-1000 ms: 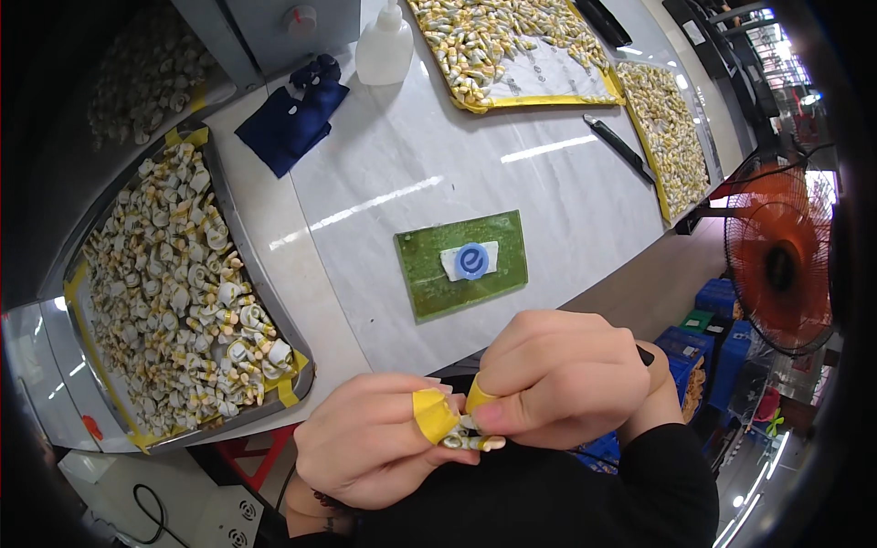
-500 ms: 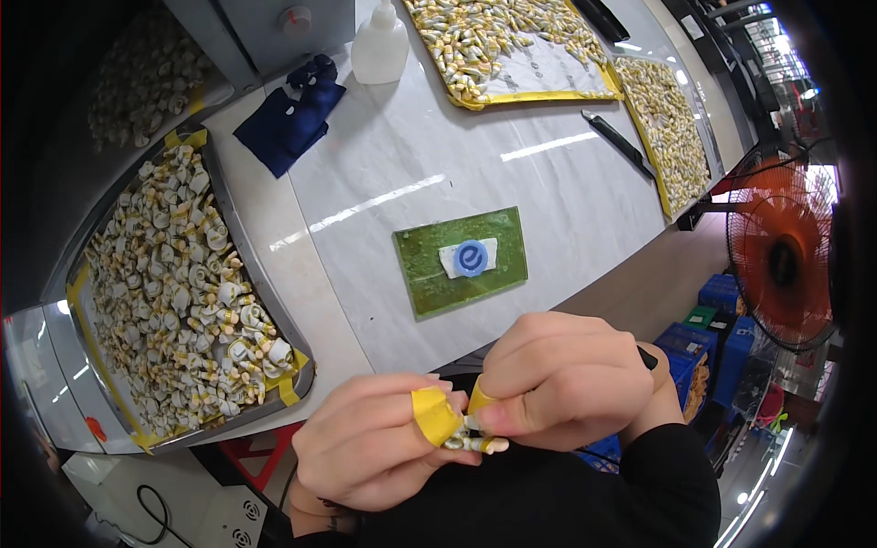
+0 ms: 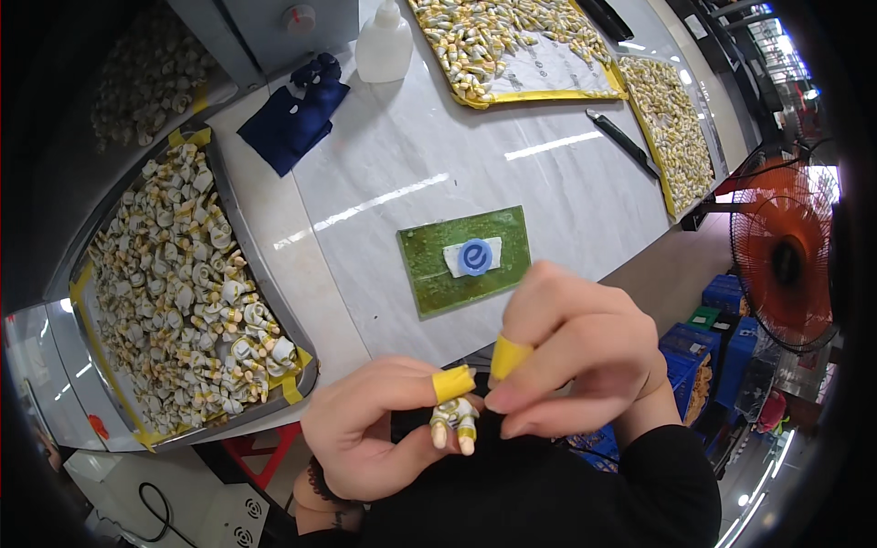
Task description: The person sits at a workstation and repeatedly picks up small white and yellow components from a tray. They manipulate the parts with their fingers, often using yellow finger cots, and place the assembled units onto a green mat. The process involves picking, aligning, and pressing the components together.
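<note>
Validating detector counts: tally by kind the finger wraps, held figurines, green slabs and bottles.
Yellow tubular finger wraps: 2
Small white-and-yellow figurine in left hand: 1
Green rectangular slab: 1
Translucent white plastic bottle: 1
Total: 5

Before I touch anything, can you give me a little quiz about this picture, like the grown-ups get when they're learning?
1. Which hand holds the small white-and-gold piece?
2. True or false: the blue disc is on the green slab's side of the picture's dark blue cloth, not lying on that cloth.
3. What colour are the wraps on the fingers? A red, B yellow, C black.

Key: 1. The left hand. 2. True. 3. B.
</note>
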Motion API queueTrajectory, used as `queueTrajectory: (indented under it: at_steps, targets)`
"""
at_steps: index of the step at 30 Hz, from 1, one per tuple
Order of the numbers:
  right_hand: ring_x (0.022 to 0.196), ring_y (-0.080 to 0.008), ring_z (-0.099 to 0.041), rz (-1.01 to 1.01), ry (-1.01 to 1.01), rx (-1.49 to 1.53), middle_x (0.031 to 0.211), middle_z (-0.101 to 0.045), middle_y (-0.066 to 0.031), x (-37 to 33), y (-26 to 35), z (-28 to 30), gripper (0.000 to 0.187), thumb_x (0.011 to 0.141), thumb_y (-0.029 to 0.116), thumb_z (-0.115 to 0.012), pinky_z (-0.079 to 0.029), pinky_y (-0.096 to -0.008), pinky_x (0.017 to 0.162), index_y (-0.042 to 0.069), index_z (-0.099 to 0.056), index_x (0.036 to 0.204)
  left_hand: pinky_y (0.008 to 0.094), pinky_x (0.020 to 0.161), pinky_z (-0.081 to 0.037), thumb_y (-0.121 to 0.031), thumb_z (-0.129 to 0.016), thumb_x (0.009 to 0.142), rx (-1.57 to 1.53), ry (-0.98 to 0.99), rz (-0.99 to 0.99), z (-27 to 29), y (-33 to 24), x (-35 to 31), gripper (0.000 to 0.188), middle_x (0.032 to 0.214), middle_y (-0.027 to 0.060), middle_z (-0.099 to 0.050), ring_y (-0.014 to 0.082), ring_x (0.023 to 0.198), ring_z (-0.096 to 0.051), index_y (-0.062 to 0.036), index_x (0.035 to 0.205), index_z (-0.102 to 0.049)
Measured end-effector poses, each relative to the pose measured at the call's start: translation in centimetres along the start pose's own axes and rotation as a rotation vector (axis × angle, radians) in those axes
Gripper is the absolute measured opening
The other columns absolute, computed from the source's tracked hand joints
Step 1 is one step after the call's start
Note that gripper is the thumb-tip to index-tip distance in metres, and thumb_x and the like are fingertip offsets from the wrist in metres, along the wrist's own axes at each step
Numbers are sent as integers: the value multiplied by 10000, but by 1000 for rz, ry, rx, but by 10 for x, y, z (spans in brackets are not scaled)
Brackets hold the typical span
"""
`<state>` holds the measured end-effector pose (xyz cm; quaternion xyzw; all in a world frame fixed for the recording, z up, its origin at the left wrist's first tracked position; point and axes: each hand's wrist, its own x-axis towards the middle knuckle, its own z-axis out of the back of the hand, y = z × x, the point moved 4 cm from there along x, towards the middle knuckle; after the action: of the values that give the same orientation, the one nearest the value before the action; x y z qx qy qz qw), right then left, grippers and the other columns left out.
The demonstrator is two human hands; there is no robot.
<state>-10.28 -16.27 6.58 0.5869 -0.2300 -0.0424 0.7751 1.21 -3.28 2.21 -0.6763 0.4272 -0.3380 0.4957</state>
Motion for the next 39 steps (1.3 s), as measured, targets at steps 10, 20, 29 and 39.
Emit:
queueTrajectory:
  at_steps: [10,20,29,39]
  targets:
    - [776,-179,-487,-132,216,-33,903,-539,-39,7,-2,-9,161,691,159,-789,-377,-275,626,99,-666,774,261,673,-502,-18,-725,755,-207,230,207,-1,10,0,150,793,132,-677,188,719,-659,63,860,-654]
    - [753,-195,-492,-128,231,-17,869,-539,-39,6,2,-10,158,695,167,-782,-362,-295,646,92,-653,749,239,663,-497,-21,-727,757,-192,328,262,-5,6,3,120,781,100,-682,160,715,-658,36,841,-664]
    - [772,-174,-503,-156,157,176,872,-558,-44,0,-8,-6,174,681,191,-814,-378,-262,616,85,-695,750,237,662,-498,-36,-753,734,-240,371,239,-4,8,9,145,788,89,-684,162,718,-664,24,839,-674]
    - [809,-200,-514,-160,256,86,933,-548,-68,5,-9,-15,150,715,150,-779,-410,-279,668,79,-670,790,231,654,-498,-77,-739,762,-112,327,304,6,5,3,155,806,68,-691,131,720,-664,-10,890,-684]
